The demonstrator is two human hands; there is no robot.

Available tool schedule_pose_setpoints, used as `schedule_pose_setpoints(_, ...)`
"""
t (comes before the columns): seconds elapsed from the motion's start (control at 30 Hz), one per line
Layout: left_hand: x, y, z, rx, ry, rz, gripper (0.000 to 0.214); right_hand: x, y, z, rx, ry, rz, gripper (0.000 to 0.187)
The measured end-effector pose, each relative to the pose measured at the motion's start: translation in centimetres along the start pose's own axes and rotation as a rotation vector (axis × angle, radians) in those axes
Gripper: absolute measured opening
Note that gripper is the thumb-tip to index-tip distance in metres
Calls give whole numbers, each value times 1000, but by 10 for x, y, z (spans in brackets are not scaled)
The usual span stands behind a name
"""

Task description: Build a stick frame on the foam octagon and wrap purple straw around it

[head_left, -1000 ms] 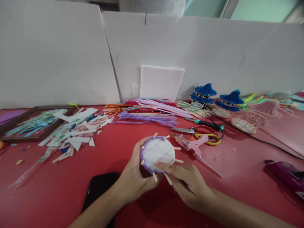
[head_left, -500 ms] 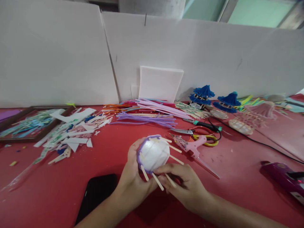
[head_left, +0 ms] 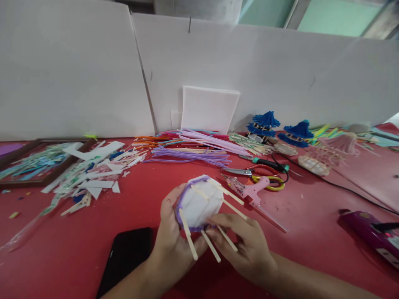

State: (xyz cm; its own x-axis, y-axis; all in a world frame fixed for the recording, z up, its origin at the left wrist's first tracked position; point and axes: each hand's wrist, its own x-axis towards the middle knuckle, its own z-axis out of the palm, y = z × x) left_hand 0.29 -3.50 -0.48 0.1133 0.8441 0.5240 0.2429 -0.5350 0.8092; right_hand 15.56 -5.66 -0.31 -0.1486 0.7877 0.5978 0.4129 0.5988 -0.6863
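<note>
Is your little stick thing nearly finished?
About halfway, I think. Done: the white disc has its purple rim and several sticks poked in. In hand: the left hand holds the disc while the right hand holds its sticks. Left: it has no fluffy top like the blue models at the back; the glue gun lies beside it.

A pink glue gun (head_left: 252,189) lies just beside scissors (head_left: 263,173) on the red table (head_left: 311,216); 2 blue tassel models (head_left: 263,121) stand behind them.
</note>
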Motion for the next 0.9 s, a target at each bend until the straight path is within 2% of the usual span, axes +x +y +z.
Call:
schedule_pose_setpoints(0.1, 0, -2, -1, 63, 39, 26, 79, -1, 0, 1, 36, 44, 108, 5)
schedule_pose_setpoints(0.13, 0, -3, -1, 71, 48, 29, 80, -2, 0, 1, 37, 57, 129, 9)
schedule_pose_setpoints(0.2, 2, -4, 0, 79, 67, 31, 80, -3, 2, 2, 36, 62, 145, 14)
schedule_pose_setpoints(0.33, 5, -4, 1, 82, 87, 28, 81, -5, 6, 2, 85, 32, 132, 7)
schedule_pose_setpoints(0.5, 5, -4, 0, -61, 43, -95, 82, 0, 7, -3, 60, 39, 31, 11)
schedule_pose_setpoints(0.6, 7, -2, -1, -172, -22, -146, 78, 3, 7, -7, 14, 50, -28, 14)
schedule_pose_setpoints(0.9, 11, -2, -3, -377, -175, -380, 76, 6, 14, -8, 32, 16, -63, 21)
